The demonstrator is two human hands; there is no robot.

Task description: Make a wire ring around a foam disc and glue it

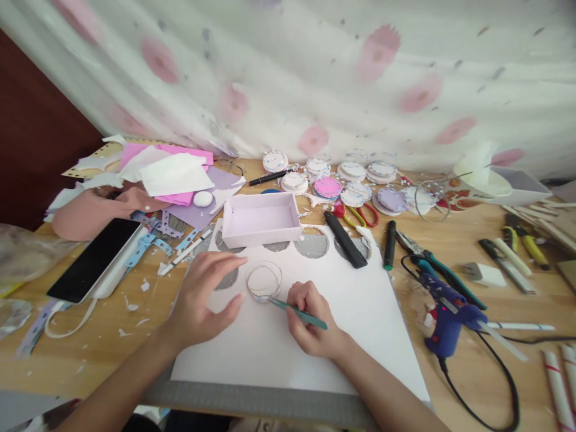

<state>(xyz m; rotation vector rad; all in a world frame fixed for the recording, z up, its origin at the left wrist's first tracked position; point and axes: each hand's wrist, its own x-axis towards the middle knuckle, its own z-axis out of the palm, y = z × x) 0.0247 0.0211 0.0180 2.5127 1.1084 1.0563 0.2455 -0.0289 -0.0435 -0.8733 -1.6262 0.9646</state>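
Note:
A white foam sheet (342,300) with round holes cut along its far edge lies on the wooden table. On it rests a clear ring (263,280). My left hand (202,297) lies beside the ring, fingers stretched out, thumb and forefinger touching its left rim. My right hand (312,318) is closed on a teal pen-like tool (297,310), its tip at the ring's lower edge.
A lilac open box (261,219) stands behind the ring. A black knife (345,240) and marker (389,245) lie on the sheet's far corner. A blue glue gun (443,318), pliers (432,267) lie right; phone (92,259), paper scraps (171,174) left. Round discs (351,180) line the back.

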